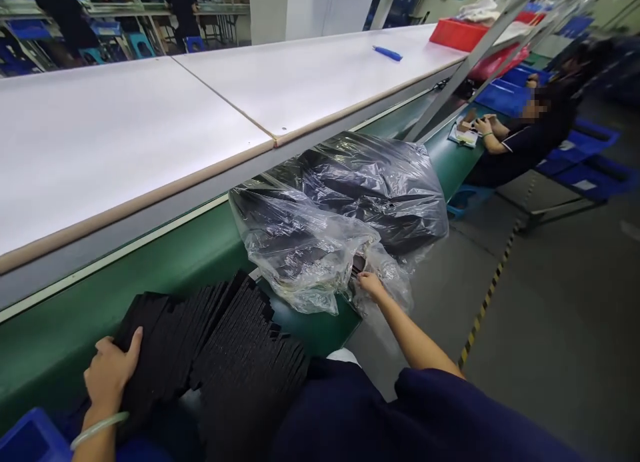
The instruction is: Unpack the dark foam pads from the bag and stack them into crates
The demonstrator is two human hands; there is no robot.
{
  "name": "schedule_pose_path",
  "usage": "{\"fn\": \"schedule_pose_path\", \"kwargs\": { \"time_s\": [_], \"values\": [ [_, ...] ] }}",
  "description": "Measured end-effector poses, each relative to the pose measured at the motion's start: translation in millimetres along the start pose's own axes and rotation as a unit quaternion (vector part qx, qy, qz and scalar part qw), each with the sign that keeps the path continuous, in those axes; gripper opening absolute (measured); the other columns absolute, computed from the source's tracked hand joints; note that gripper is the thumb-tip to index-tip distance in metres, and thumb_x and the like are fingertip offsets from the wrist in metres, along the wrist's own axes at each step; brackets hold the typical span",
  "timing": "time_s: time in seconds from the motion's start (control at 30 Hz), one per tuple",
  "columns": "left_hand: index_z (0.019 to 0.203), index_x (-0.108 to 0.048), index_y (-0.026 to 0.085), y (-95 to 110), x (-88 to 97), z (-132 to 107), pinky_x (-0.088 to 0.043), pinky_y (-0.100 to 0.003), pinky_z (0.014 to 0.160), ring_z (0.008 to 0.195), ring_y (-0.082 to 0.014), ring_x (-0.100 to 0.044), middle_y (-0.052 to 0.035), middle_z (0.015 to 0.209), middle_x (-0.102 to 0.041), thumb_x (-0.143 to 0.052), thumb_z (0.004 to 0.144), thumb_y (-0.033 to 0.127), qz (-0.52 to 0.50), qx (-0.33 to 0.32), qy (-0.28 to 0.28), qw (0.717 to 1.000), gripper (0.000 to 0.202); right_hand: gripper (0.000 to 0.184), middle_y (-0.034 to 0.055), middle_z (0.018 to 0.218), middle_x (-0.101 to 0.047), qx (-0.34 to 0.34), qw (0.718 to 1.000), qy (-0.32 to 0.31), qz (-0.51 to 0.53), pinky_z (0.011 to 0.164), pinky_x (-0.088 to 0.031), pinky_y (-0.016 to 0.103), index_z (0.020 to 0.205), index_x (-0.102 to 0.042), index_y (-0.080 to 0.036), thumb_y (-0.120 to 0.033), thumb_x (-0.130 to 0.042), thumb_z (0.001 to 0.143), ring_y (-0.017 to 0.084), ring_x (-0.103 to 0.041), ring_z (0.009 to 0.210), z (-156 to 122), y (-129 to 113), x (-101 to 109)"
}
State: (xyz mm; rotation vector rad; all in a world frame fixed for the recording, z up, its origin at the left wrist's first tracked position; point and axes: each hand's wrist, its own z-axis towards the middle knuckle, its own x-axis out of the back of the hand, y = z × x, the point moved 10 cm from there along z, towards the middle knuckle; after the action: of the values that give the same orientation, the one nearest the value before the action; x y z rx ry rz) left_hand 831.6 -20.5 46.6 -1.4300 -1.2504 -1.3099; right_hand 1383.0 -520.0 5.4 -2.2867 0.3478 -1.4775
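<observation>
A stack of black foam sheets (240, 335) leans on the green conveyor belt (125, 275) in front of me. My left hand (111, 375), wearing a pale bangle, grips the stack's near left side. A large clear plastic bag (335, 215) full of dark sheets lies beyond the stack. My right hand (371, 285) reaches across and pinches the bag's crumpled lower edge near its opening. The dark contents show only dimly through the film.
A long white bench top (125, 142) runs above the belt, with a blue marker (387, 53) and a red crate (457, 34) on it. A seated co-worker (525, 142) handles small items further along. Blue crates (585, 169) stand on the grey floor, which has hazard tape (487, 299).
</observation>
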Motion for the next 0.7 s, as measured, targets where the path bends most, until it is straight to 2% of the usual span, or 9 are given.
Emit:
{"fn": "schedule_pose_path", "kwargs": {
  "time_s": [0.07,0.13,0.2,0.3,0.43,0.57,0.7],
  "values": [
    [0.13,-0.039,-0.005,-2.5,-3.9,-2.9,-0.045,-0.053,0.086,0.104,-0.0468,-0.058,-0.0316,0.109,-0.06,-0.018,0.075,0.08,-0.001,0.0,0.001,1.0,0.104,0.037,0.0183,0.108,-0.063,-0.022,0.998,0.026,-0.046,0.087,-0.046,0.035,0.116,-0.057,-0.01,-0.016,-0.047,0.081,0.027,-0.06,0.103,7.0,15.0,-7.9],
    [0.13,-0.039,-0.006,-4.4,-6.0,-5.7,-0.045,-0.053,0.087,0.106,-0.0469,-0.058,-0.0322,0.111,-0.059,-0.019,0.075,0.079,-0.004,-0.003,0.006,1.0,0.103,0.044,0.023,0.126,-0.052,-0.014,0.995,0.043,-0.092,0.096,-0.041,0.037,0.126,-0.049,-0.009,-0.015,-0.048,0.082,0.029,-0.051,0.118,17.2,16.9,-13.8],
    [0.13,-0.038,-0.006,-5.3,-6.2,-8.1,-0.045,-0.054,0.087,0.107,-0.0469,-0.057,-0.0328,0.112,-0.058,-0.02,0.075,0.078,-0.007,-0.004,0.011,1.0,0.102,0.048,0.0232,0.133,-0.045,0.007,0.991,0.039,-0.13,0.101,-0.036,0.037,0.129,-0.044,-0.01,-0.017,-0.052,0.083,0.03,-0.044,0.125,29.6,13.2,-19.3],
    [0.13,-0.038,-0.006,-2.5,-4.0,-10.6,-0.045,-0.054,0.087,0.108,-0.0465,-0.057,-0.033,0.112,-0.058,-0.021,0.076,0.076,-0.011,-0.009,0.011,1.0,0.099,0.046,0.0213,0.13,-0.048,0.028,0.984,0.003,-0.176,0.099,-0.037,0.037,0.125,-0.046,-0.009,-0.022,-0.057,0.083,0.03,-0.047,0.122,46.8,11.0,-25.2],
    [0.129,-0.039,-0.004,4.5,0.5,-12.3,-0.046,-0.053,0.086,0.107,-0.045,-0.058,-0.0313,0.111,-0.059,-0.023,0.078,0.073,-0.007,-0.018,0.007,1.0,0.094,0.041,0.0203,0.123,-0.054,0.049,0.972,-0.036,-0.225,0.092,-0.041,0.033,0.121,-0.051,-0.008,-0.024,-0.059,0.083,0.028,-0.055,0.113,59.5,12.7,-22.8],
    [0.128,-0.04,-0.003,7.3,2.0,-13.3,-0.046,-0.052,0.086,0.106,-0.0441,-0.058,-0.0308,0.112,-0.059,-0.024,0.079,0.072,-0.002,-0.024,0.007,1.0,0.091,0.04,0.0182,0.122,-0.057,0.074,0.962,-0.054,-0.256,0.089,-0.041,0.03,0.12,-0.053,-0.011,-0.023,-0.06,0.083,0.025,-0.058,0.109,59.3,11.3,-12.0],
    [0.128,-0.039,-0.002,7.3,0.9,-14.4,-0.046,-0.052,0.084,0.106,-0.0439,-0.058,-0.0304,0.112,-0.059,-0.025,0.079,0.071,-0.003,-0.026,0.007,1.0,0.089,0.031,0.0155,0.112,-0.064,0.083,0.955,-0.056,-0.28,0.086,-0.043,0.029,0.115,-0.058,-0.014,-0.019,-0.056,0.084,0.023,-0.061,0.104,52.8,4.6,3.2]
  ]
}}
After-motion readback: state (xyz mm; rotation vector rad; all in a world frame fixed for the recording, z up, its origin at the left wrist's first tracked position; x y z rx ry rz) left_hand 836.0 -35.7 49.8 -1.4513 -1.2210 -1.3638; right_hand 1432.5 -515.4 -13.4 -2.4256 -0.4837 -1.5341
